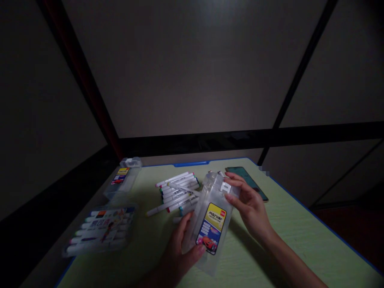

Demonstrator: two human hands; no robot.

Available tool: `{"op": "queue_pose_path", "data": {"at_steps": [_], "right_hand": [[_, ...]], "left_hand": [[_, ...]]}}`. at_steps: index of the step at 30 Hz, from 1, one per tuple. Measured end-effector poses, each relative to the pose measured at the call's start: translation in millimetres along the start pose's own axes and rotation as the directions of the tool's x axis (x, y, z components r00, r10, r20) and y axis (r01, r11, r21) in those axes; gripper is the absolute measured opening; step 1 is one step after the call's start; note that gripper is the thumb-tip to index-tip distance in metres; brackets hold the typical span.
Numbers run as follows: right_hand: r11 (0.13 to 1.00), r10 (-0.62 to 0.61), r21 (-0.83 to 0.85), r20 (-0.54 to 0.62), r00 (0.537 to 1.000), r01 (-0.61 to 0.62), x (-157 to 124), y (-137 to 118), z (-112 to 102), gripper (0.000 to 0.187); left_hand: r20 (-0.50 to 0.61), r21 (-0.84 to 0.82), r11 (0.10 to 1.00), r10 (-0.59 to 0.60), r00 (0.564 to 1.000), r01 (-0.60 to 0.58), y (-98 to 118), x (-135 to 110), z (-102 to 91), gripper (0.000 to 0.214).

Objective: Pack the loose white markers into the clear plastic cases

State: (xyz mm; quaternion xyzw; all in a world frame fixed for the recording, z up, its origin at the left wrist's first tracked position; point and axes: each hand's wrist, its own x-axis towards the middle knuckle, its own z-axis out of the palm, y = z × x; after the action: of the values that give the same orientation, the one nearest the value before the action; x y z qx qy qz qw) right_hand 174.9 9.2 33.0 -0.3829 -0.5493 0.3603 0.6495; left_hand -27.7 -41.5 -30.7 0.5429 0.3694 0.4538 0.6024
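Note:
A translucent plastic marker case [195, 224] with a yellow and blue label showing a red car is tilted up over the table. My left hand [181, 248] grips its lower left side, thumb across the front near the label. At the upper right of the case, the fingers of my right hand [247, 204] close around the edge by the white clasp. Whether anything is inside the case I cannot tell. Just behind it lies a loose pile of white markers [177, 192] with coloured ends, partly hidden by the case.
A second translucent case [129, 180] lies at the table's back left corner. Nearer, a clear pack of markers [102, 232] rests by the left edge. At the right, a phone [246, 178] lies behind my right hand. The green table [294, 240] has a blue rim and stands near a wall.

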Motion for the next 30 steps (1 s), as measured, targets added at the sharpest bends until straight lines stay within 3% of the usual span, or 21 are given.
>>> {"op": "queue_pose_path", "data": {"at_steps": [4, 7, 10, 13, 23, 30], "right_hand": [[1.000, 0.004, -0.002, 0.001, 1.000, -0.004, 1.0, 1.2, -1.1, 0.022], [1.000, 0.007, 0.004, 0.002, 1.000, -0.007, -0.2, 2.6, -0.8, 0.023], [1.000, 0.026, -0.013, -0.014, 1.000, -0.026, -3.8, 4.0, 1.6, 0.009], [0.997, 0.035, -0.063, -0.048, 0.998, -0.038, -6.6, 4.3, 4.1, 0.029], [0.997, 0.010, -0.073, -0.045, 0.999, -0.013, -4.2, 5.6, 2.8, 0.012], [0.993, -0.032, -0.117, -0.071, 0.997, 0.023, -5.3, 11.0, 4.8, 0.026]], "left_hand": [[0.031, 0.018, 1.000, -0.014, 0.999, 0.014, -1.7, -0.7, -1.3, 0.073], [-0.022, -0.018, 1.000, 0.024, 0.999, -0.024, -5.1, 1.0, 0.9, 0.073], [-0.024, -0.061, 0.997, 0.034, 0.999, -0.036, -6.6, 5.7, 3.2, 0.071], [0.038, -0.107, 0.993, 0.050, 0.998, -0.046, -5.7, 10.2, 3.1, 0.066], [-0.038, -0.100, 0.995, -0.013, 0.999, 0.009, -14.0, 10.1, -1.5, 0.074], [-0.059, -0.097, 0.995, -0.008, 0.998, 0.002, -14.8, 11.2, -4.4, 0.072]]}}
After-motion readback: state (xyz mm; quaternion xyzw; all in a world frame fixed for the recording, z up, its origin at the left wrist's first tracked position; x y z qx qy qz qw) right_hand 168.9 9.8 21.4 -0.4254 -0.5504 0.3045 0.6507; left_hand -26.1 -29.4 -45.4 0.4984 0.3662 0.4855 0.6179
